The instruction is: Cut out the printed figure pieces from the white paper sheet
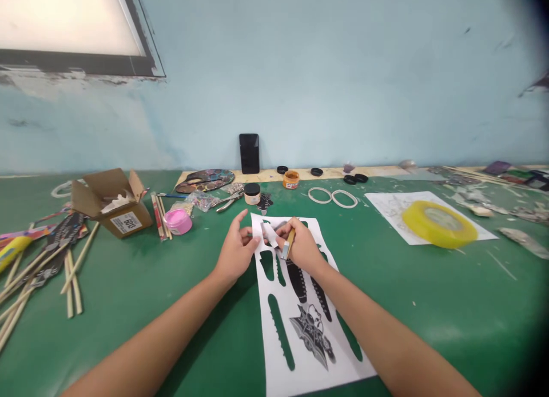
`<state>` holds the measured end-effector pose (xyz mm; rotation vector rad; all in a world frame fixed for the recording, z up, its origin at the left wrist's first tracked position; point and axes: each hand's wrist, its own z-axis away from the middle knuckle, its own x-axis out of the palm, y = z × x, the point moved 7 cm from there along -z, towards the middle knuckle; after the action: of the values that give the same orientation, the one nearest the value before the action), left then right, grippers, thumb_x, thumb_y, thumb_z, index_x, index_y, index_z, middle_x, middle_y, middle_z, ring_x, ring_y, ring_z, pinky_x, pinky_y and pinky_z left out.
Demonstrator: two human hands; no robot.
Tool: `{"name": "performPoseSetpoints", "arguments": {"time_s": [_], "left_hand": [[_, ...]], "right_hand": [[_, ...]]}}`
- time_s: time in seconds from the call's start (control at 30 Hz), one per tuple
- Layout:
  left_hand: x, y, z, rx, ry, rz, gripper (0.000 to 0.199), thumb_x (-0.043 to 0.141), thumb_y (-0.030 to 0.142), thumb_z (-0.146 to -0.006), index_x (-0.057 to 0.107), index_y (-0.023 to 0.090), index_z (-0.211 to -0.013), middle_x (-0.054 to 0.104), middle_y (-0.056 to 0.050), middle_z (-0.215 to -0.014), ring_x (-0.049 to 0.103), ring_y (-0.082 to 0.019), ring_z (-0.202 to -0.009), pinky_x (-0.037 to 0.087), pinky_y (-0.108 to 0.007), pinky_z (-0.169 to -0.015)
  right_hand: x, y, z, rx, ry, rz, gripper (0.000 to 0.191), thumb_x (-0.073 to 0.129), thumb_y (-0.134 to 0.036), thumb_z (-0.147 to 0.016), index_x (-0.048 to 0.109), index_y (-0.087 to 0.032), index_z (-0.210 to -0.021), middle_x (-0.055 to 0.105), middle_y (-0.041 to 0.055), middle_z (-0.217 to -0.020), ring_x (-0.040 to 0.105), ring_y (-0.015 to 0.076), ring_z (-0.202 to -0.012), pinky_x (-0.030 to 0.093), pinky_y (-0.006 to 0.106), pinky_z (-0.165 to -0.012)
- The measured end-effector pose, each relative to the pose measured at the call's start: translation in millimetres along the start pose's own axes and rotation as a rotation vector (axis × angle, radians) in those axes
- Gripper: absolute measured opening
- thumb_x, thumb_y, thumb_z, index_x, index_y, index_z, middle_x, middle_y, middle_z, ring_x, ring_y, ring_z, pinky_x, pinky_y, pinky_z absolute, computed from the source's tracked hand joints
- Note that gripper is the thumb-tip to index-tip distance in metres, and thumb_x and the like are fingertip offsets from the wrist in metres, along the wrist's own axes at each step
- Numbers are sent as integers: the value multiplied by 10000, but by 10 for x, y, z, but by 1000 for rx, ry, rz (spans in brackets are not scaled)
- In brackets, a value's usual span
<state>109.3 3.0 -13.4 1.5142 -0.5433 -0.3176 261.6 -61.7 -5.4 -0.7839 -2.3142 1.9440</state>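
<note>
A white paper sheet (274, 351) with printed black blade-like shapes and several cut-out holes lies on the green table, its far end raised between my hands. My left hand (237, 249) pinches the sheet's far left edge between thumb and fingers. In my closed right hand (302, 245) is a yellowish cutter knife (289, 242), with its grey end pointing down toward me. A small loose flap of white paper (270, 235) shows between the two hands; the right fingertips are partly hidden behind it. A grey printed ornate shape (313, 334) remains on the sheet's near part.
Beyond the sheet stand a black-lidded jar (252, 194), an orange paint jar (291, 179) and a phone (249, 154) against the wall. To the left are a pink jar (178, 221), a cardboard box (124, 214) and wooden sticks (72, 282). Right lies a yellow tape roll (461, 231).
</note>
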Motion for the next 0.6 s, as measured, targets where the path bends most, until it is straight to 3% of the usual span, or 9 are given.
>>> {"name": "performPoseSetpoints", "arguments": {"time_s": [0.17, 0.23, 0.3, 0.37, 0.5, 0.6], "left_hand": [[-62, 59, 39, 45, 61, -311, 833, 647, 186, -778, 206, 242, -1482, 549, -4, -980, 620, -93, -644, 514, -231, -631], [-54, 153, 75, 134, 74, -473, 661, 607, 176, -799, 353, 251, -1405, 526, -16, -1028, 602, -81, -632, 507, -231, -629], [4, 262, 119, 260, 54, -660, 362, 553, 161, -825, 582, 222, -1180, 518, -33, -1036, 578, -88, -663, 496, -245, -668], [88, 320, 157, 336, -7, -795, 210, 520, 146, -833, 693, 196, -942, 537, -44, -971, 562, -121, -715, 478, -267, -721], [143, 290, 164, 214, -79, -751, 217, 533, 245, -871, 743, 202, -904, 617, -29, -821, 572, -169, -773, 445, -270, -745], [133, 242, 136, 115, -66, -679, 389, 455, 419, -944, 734, 176, -824, 646, -9, -727, 563, -144, -660, 431, -238, -639]], "right_hand": [[-85, -55, 29, 1, 72, -19, 294, 606, -260, -748, 317, -259, -797, 631, 3, -848, 573, 143, -617, 473, 272, -547], [-123, -129, 69, -20, 132, 13, 297, 601, -244, -746, 310, -261, -800, 611, -6, -814, 573, 153, -640, 478, 286, -589], [-136, -218, 118, -58, 182, 86, 273, 589, -221, -744, 326, -260, -805, 602, -10, -793, 577, 166, -663, 477, 306, -639], [-120, -289, 167, -91, 215, 173, 244, 573, -203, -743, 344, -258, -807, 598, -5, -789, 582, 178, -682, 469, 321, -672], [-18, -362, 244, -161, 220, 274, 200, 549, -181, -757, 370, -252, -810, 579, 14, -793, 582, 195, -699, 452, 318, -665], [114, -396, 283, -249, 135, 308, 176, 525, -171, -773, 371, -250, -803, 567, 25, -793, 563, 199, -690, 438, 314, -641]]}}
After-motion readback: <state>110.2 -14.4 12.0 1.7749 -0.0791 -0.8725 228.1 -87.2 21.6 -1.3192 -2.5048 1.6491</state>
